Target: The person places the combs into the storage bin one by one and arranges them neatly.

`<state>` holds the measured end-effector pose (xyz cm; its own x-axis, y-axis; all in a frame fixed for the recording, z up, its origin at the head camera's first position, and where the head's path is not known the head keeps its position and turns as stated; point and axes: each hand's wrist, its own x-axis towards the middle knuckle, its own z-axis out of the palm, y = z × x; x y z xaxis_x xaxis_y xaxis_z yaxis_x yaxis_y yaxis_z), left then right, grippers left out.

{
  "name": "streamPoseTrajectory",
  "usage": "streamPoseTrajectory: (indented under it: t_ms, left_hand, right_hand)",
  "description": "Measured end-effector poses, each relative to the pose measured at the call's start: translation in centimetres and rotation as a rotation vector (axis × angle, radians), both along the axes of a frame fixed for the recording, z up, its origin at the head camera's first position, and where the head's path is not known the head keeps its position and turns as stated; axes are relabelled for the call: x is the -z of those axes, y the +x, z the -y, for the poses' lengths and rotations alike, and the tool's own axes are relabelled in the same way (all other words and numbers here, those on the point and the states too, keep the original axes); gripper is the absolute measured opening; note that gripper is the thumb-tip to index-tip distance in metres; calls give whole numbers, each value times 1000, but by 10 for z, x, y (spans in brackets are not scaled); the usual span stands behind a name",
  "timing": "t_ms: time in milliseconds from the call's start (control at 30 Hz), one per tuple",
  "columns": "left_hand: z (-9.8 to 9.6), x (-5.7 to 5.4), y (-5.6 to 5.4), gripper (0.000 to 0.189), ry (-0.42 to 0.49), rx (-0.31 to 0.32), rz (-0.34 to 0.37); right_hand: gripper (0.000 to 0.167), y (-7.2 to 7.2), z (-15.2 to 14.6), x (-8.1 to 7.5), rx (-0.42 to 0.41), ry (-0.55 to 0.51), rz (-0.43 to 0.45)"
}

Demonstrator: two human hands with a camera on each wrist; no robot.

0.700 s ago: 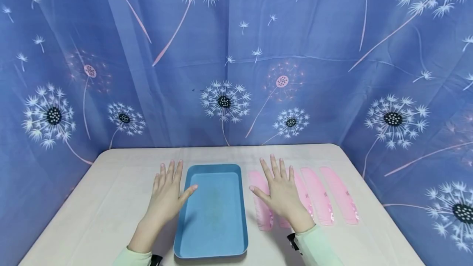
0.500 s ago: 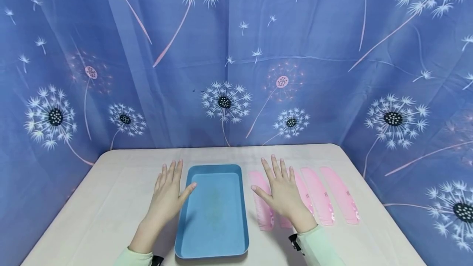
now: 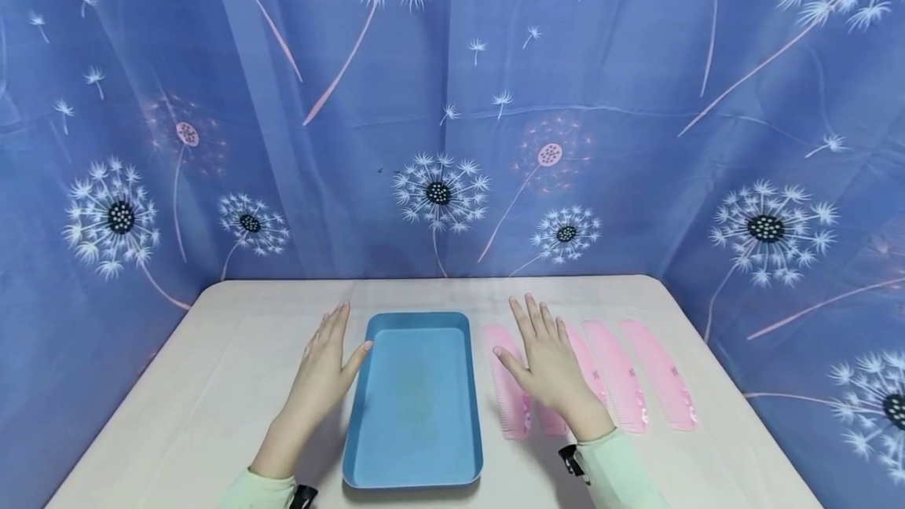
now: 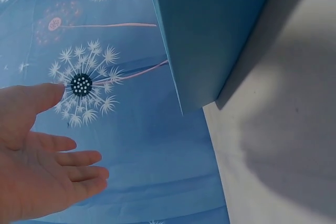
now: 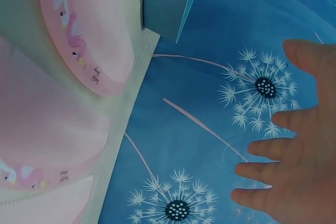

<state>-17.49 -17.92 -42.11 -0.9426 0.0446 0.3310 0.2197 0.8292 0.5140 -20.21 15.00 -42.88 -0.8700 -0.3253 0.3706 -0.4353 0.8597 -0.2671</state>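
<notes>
A blue rectangular tray (image 3: 413, 407) with nothing in it sits on the table between my hands. My left hand (image 3: 321, 371) hovers at its left side, fingers straight, thumb overlapping the rim in the head view. Palm and extended fingers of the left hand (image 4: 47, 171) show in the left wrist view, holding nothing. To the tray's right lie several pink combs (image 3: 617, 375), side by side. My right hand (image 3: 555, 368) is above the leftmost ones, fingers spread and holding nothing, partly hiding a comb. Printed figures decorate a pink comb (image 5: 89, 35) in the right wrist view.
A pale cloth covers the table (image 3: 212, 383). Blue curtains (image 3: 353, 203) with dandelion prints enclose the back and both sides. Dark straps (image 3: 573, 462) sit at the wrists below light green sleeves (image 3: 618, 470).
The whole head view has shifted slightly to the right. Both hands have turned a little more edge-on, the left hand's fingers closing together. Tray and combs stay in place on the table.
</notes>
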Motion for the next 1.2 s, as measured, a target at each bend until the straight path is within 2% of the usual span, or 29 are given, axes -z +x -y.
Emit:
streamPoseTrajectory:
  t_ms: [300,467,700,967,1200]
  left_hand:
    - [4,4,-1,68,120,8,62]
    - [6,6,-1,65,176,17,100]
    - [8,15,-6,60,251,62,139]
    - [10,20,-10,55,391,58,240]
    - [13,23,-8,53,527,31,347]
  right_hand:
    - [75,-5,-1,5,-32,-74,22]
    - [75,-6,-2,7,-37,-138,78]
    - [74,-9,-4,11,-29,-243,189]
    - [72,-13,-5,17,-56,-319,260]
    - [71,-17,-3,19,-59,-404,353]
